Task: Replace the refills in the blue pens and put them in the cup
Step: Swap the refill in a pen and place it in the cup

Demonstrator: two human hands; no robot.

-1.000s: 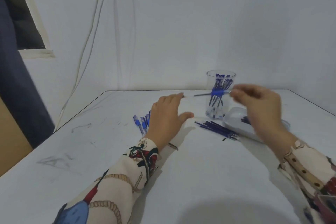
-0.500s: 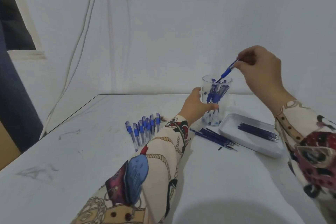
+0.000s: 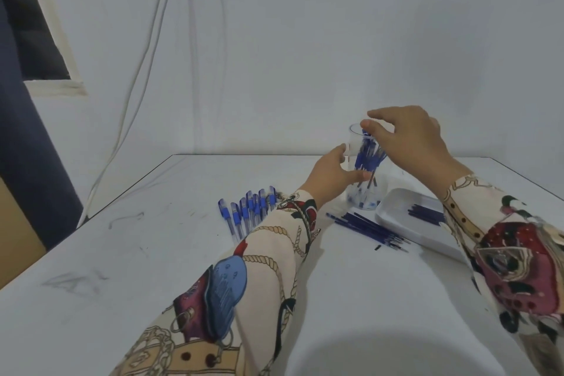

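Head view: clear cup (image 3: 363, 168) upright on the white table (image 3: 152, 253), near its far edge by the wall. Left hand (image 3: 331, 175) grips the cup's side. Right hand (image 3: 409, 137) over the rim, fingers loosely curled; grasp on a pen cannot be told. Pens in cup (image 3: 367, 156) lean rightward, caps up. Pen row (image 3: 247, 212) lies left, long axes pointing toward the wall. Loose refills (image 3: 369, 229) lie diagonally beside the tray (image 3: 396, 223). Bare tabletop stretches left and near.

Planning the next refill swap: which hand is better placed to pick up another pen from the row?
Left. The left hand holds the cup right beside the pen row; the right hand is above the cup, farther away.
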